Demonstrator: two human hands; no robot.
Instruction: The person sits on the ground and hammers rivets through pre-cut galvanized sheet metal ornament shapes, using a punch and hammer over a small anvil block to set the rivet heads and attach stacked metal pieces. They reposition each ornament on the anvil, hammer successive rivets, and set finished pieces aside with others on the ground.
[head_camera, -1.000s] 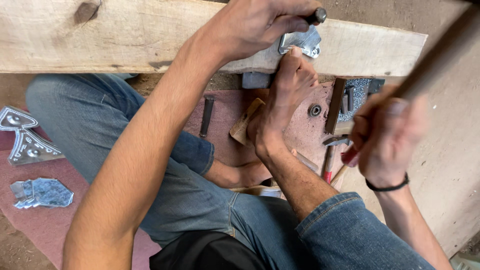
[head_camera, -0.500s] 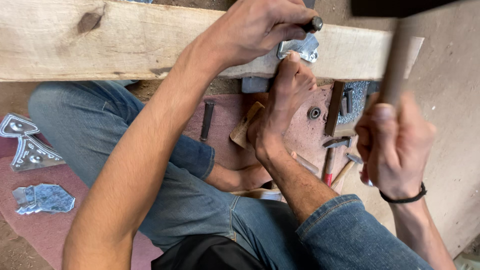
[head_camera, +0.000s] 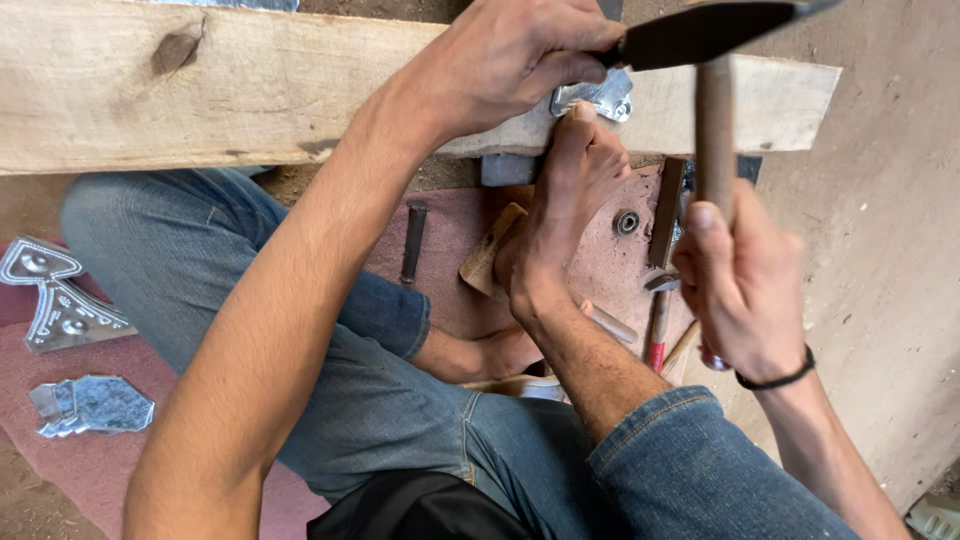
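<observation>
Two hands: the left hand and the right hand. One hammer. One plank. One bare foot on it. Three embossed metal sheets: one on the plank, two on the red mat. One dark punch. One small ring.

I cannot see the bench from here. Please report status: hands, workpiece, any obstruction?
Left hand grips punch on metal piece. Right hand holds hammer raised. Bare foot pins metal piece against plank, close to the strike point.
</observation>
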